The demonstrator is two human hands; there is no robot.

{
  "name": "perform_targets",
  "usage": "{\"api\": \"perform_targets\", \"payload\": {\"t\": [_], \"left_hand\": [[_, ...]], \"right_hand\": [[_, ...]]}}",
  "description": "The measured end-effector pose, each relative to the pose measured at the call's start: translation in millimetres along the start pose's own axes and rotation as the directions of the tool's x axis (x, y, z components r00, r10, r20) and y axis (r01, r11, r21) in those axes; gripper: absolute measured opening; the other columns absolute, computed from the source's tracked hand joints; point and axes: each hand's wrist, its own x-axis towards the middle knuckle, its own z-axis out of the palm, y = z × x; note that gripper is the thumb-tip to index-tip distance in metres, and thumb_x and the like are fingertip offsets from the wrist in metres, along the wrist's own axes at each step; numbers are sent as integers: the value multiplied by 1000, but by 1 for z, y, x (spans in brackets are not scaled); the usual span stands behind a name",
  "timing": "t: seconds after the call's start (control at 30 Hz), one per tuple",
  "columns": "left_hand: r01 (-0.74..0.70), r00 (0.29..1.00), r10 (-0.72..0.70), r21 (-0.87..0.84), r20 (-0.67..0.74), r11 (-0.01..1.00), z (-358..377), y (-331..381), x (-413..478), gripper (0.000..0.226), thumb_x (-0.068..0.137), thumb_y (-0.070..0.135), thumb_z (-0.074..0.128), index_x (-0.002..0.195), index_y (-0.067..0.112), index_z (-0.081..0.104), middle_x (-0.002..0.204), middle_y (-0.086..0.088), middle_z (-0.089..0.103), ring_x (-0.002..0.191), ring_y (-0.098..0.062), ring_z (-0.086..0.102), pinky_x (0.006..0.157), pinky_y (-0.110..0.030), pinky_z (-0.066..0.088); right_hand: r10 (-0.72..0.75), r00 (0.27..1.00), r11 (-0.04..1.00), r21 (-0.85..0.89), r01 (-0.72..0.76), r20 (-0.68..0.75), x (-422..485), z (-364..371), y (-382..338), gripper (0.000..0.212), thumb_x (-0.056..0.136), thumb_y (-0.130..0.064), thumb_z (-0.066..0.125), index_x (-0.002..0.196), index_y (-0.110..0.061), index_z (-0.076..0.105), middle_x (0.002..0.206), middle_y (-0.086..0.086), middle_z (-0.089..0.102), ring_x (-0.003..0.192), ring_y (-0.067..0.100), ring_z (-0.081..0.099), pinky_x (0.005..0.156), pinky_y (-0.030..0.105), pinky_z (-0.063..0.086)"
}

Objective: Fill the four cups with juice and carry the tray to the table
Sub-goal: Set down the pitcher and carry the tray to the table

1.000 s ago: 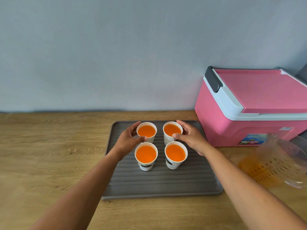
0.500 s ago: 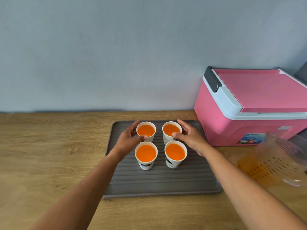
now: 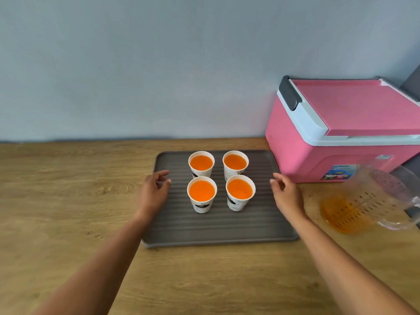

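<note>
Both hands were seen empty, fingers loosely curled and gripping nothing. The left hand (image 3: pixel 153 193) was held over the left edge of the grey ribbed tray (image 3: pixel 218 226); the right hand (image 3: pixel 286 194) over its right edge — contact with the tray could not be told. Between them, four white paper cups (image 3: pixel 201 193) of orange juice were observed upright in a square on the tray, apart from both hands. The tray was noted on a wooden counter (image 3: pixel 68 201). To the right, a pink cooler (image 3: pixel 341 133) and a clear pitcher (image 3: pixel 372 198) — nearly drained — were recorded.
</note>
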Motion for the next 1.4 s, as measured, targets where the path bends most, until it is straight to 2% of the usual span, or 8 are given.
{"api": "perform_targets", "payload": {"t": [0.07,0.17,0.33,0.47,0.7,0.93,1.13,1.4], "left_hand": [[16,998,-2,235,-61,972,0,-10,-5,40,89,34,63,128,27,57,126,-8,54,111,-26,54,100,-41,43],[78,995,-52,335,-86,939,-1,-19,-12,53,89,36,61,139,26,47,136,-14,45,126,-35,40,107,-47,35],[156,988,-144,315,-62,936,1,-26,-14,63,93,32,55,149,26,27,140,-17,42,121,-38,49,94,-53,49],[148,989,-134,372,-63,916,0,-24,-13,54,97,27,47,148,28,29,135,-14,45,109,-38,57,81,-49,53],[161,987,-144,390,-73,907,1,-25,-15,49,100,23,42,148,30,32,126,-16,50,104,-38,58,80,-46,49],[203,978,-180,322,-101,925,1,-26,-30,50,100,21,40,147,34,33,126,-13,50,107,-35,55,83,-44,46],[230,972,-203,287,-122,930,-1,-27,-48,51,100,21,41,148,35,33,127,-13,50,109,-35,55,90,-45,45],[224,973,-199,265,-117,938,-10,-30,-72,51,99,20,42,147,35,34,124,-11,50,108,-35,55,87,-45,46]], "right_hand": [[16,998,983,-181,-28,-66,-2,0,9,33,92,-27,59,123,-15,63,120,14,59,115,35,53,99,41,41],[55,992,940,-330,-88,-109,-7,1,14,39,92,-32,58,128,-16,58,126,19,51,122,40,43,102,43,35],[153,987,917,-364,-161,-51,-9,2,20,52,98,-36,47,146,-21,37,134,17,43,117,39,51,89,44,46],[114,993,892,-436,-120,-39,-8,4,23,48,101,-31,40,148,-22,36,135,17,44,112,40,54,82,42,47],[102,995,909,-405,-103,-24,-2,3,29,51,99,-13,42,149,-24,38,139,10,45,110,36,57,76,35,42],[90,996,936,-342,-86,-6,-1,-3,34,52,99,-8,40,148,-23,40,142,7,44,111,30,58,70,28,35],[82,997,956,-285,-76,12,-5,-6,41,49,99,-10,40,145,-23,44,143,9,44,111,34,58,77,34,41],[91,996,978,-186,-92,-13,-34,-13,45,47,98,-9,41,142,-23,49,140,9,48,110,34,60,88,40,49]]}}
